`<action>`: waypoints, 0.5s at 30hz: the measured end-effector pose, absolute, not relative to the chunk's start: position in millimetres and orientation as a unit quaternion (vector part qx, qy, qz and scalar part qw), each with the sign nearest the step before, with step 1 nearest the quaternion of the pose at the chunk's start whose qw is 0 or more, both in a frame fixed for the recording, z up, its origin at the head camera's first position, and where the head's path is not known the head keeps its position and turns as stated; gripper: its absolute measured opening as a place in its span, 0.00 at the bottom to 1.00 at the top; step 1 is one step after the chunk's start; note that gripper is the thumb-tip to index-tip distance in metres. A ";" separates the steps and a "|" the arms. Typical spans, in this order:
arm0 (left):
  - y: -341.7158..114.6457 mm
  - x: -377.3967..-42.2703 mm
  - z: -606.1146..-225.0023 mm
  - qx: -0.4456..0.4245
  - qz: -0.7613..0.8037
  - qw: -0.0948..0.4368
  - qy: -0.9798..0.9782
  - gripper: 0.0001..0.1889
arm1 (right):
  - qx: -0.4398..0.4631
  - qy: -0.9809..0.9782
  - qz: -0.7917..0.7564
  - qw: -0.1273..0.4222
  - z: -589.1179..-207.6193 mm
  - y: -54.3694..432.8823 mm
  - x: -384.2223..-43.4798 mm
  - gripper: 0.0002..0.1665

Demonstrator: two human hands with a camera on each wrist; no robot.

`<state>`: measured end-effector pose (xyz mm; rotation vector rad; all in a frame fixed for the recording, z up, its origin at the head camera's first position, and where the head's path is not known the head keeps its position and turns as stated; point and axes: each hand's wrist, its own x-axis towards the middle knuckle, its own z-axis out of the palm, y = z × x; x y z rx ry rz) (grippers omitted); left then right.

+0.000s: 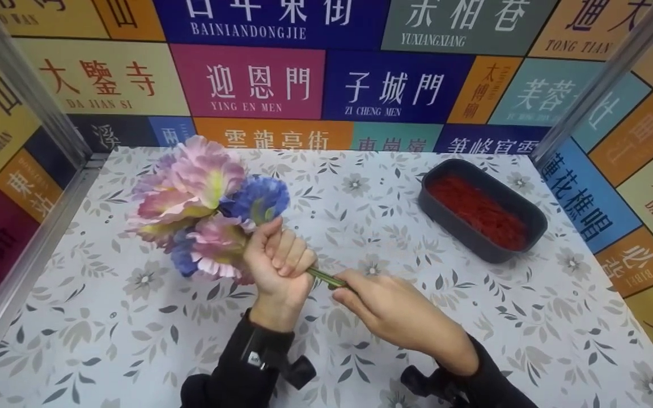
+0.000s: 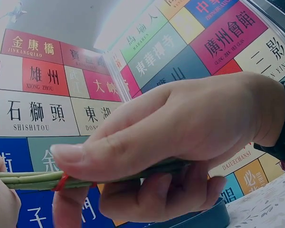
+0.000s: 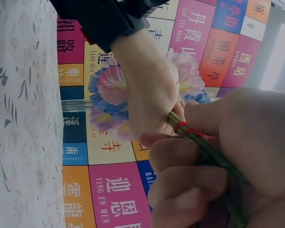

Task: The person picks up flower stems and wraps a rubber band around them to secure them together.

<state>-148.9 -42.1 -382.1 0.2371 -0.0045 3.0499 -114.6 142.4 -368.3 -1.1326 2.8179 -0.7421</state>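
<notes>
Stems right of flowers: partly covered by left hand, lower ends by right hand. Red contents, farther right: unidentifiable.

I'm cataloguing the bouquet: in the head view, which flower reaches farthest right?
The blue flower just above the left hand; the pink flowers and other blue petals all end farther left.

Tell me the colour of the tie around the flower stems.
The tie is red; it shows best in the right wrist view.
</notes>
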 end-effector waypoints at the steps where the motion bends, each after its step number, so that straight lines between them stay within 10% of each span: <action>1: -42.1 -149.2 -382.2 0.077 0.996 0.042 -0.002 0.24 | -0.363 0.901 -0.239 0.009 -369.2 142.2 -115.0 0.15; 15: -43.1 -149.3 -381.4 0.058 0.997 0.049 0.007 0.25 | -0.366 0.902 -0.229 0.020 -372.4 141.9 -116.5 0.17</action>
